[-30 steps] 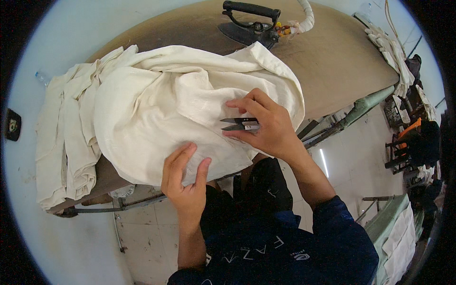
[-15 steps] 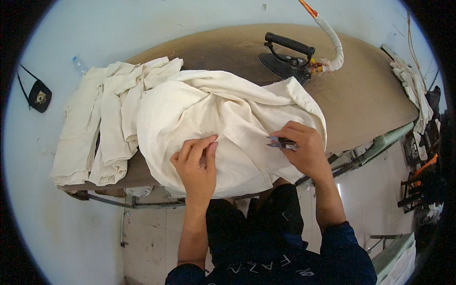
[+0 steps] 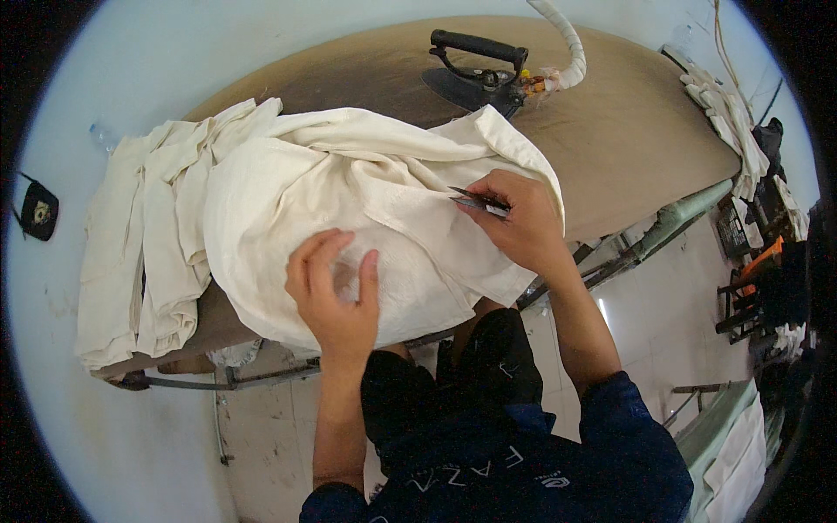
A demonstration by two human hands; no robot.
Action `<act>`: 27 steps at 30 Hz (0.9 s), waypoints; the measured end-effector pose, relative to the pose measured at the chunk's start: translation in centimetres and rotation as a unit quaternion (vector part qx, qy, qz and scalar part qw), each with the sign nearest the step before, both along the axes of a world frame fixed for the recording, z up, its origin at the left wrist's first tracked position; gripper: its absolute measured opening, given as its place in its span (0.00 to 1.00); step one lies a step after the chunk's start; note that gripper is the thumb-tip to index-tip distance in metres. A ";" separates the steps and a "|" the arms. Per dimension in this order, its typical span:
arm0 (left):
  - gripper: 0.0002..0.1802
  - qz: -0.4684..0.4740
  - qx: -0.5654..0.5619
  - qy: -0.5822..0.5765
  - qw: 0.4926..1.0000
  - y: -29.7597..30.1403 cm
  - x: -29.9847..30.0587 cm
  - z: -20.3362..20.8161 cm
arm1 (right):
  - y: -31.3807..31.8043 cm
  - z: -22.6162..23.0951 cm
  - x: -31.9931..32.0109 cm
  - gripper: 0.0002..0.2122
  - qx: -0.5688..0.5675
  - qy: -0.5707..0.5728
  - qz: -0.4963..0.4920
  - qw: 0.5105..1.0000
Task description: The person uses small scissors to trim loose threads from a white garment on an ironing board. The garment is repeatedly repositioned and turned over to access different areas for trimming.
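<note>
A cream cloth garment [image 3: 410, 253] lies bunched over the front of the padded ironing table. My right hand [image 3: 519, 218] is closed around small metal thread snips [image 3: 479, 202], their points directed left above the cloth. The two blades stand slightly apart. Over the garment's front left part hovers my left hand [image 3: 336, 283], thumb and fingers apart, with nothing visible between them. Whether its fingertips touch the cloth I cannot tell.
Folded cream garments [image 3: 166, 253] are stacked at the table's left end. An iron [image 3: 479, 74] with a white-wrapped hose [image 3: 568, 44] stands at the back of the brown ironing table [image 3: 628, 131]. More pale cloth [image 3: 719, 113] hangs at the right end.
My left hand's fingers have spread from a near pinch. My right hand has moved up with the snips along the cloth. The whole view has shifted, with the iron now further left.
</note>
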State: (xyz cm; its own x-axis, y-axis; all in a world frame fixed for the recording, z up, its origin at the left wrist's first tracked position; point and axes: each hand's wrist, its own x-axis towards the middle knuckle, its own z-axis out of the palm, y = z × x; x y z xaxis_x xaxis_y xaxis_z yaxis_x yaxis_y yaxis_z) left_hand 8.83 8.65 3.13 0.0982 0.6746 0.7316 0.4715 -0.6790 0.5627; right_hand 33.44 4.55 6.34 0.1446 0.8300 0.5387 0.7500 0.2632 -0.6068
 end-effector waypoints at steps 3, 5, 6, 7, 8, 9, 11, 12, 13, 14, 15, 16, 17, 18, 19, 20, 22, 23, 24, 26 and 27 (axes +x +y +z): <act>0.19 -0.002 0.030 -0.015 0.999 -0.3 0.7 0.5 | -0.4 0.2 0.5 0.09 -0.043 -0.034 0.038 0.998; 0.18 0.035 0.055 -0.033 0.997 0.4 0.6 2.4 | -1.7 1.1 1.3 0.09 -0.081 -0.030 0.127 0.988; 0.16 0.024 0.065 0.024 0.997 1.0 0.2 2.5 | -3.1 2.6 1.9 0.09 -0.101 -0.017 0.183 0.978; 0.14 0.018 0.074 0.083 0.994 1.5 -0.3 2.1 | -3.6 3.6 2.0 0.09 -0.122 -0.003 0.242 0.963; 0.13 0.009 0.081 0.145 0.986 2.0 -0.7 1.5 | -3.4 4.0 1.4 0.10 -0.102 0.020 0.208 0.972; 0.11 0.002 0.081 0.134 0.988 2.2 -0.7 1.0 | -3.1 4.6 0.6 0.11 -0.082 0.045 0.170 0.981; 0.08 -0.017 0.085 0.115 0.990 2.1 -0.3 0.2 | -1.2 5.4 -1.2 0.13 -0.019 0.056 0.107 0.993; 0.06 -0.017 0.093 0.108 0.990 1.8 -0.3 0.4 | 0.9 5.8 -2.1 0.14 0.023 0.045 0.084 0.995; 0.06 -0.023 0.091 0.114 0.989 1.5 -0.5 0.6 | 2.8 5.9 -3.0 0.14 0.062 0.035 0.059 0.996; 0.06 -0.038 0.088 0.115 0.989 1.3 -0.3 0.7 | 4.3 5.6 -3.7 0.15 0.086 -0.002 0.039 0.996; 0.05 -0.049 0.084 0.119 0.988 1.0 -0.2 0.7 | 6.1 4.8 -4.2 0.15 0.109 -0.037 0.023 0.993; 0.06 -0.054 0.088 0.137 0.985 0.7 -0.4 0.8 | 7.5 4.2 -3.9 0.15 0.109 -0.069 0.016 0.991; 0.07 -0.088 0.076 0.144 0.983 0.4 -0.8 0.8 | 9.0 3.6 -3.7 0.16 0.111 -0.099 0.013 0.989; 0.07 -0.120 0.065 0.150 0.979 0.1 -1.5 0.8 | 10.2 3.3 -3.3 0.16 0.093 -0.122 0.020 0.988; 0.08 -0.153 0.054 0.156 0.974 0.0 -2.2 0.9 | 11.2 3.3 -2.7 0.16 0.075 -0.145 0.026 0.986; 0.08 -0.178 0.015 0.182 0.967 -0.3 -3.0 1.5 | 12.0 3.7 -1.8 0.17 0.071 -0.074 0.009 0.995; 0.08 -0.228 -0.076 0.217 0.946 -1.5 -4.0 2.5 | 11.6 5.7 -0.6 0.16 0.028 0.015 -0.007 0.999; 0.08 -0.245 -0.106 0.229 0.936 -1.9 -4.3 3.0 | 11.1 6.0 -0.4 0.15 0.012 0.054 -0.007 0.998; 0.09 -0.266 -0.133 0.246 0.923 -1.8 -4.6 4.0 | 10.8 5.5 -0.4 0.15 0.024 0.054 -0.011 0.998; 0.09 -0.267 -0.163 0.242 0.918 -1.5 -4.1 5.9 | 10.2 4.5 -0.9 0.14 0.053 0.056 -0.020 0.997; 0.10 -0.242 -0.166 0.217 0.931 -1.4 -3.6 6.8 | 9.8 4.4 -1.1 0.13 0.057 0.068 -0.002 0.996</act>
State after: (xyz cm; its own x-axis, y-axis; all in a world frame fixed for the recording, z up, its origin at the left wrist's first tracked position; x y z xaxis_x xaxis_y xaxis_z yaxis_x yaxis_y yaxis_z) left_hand 5.20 7.29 9.90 0.6872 0.6566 0.3109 0.3873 -0.6932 0.6078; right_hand 32.37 14.30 10.71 0.2266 0.7641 0.6040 0.6639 0.3327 -0.6698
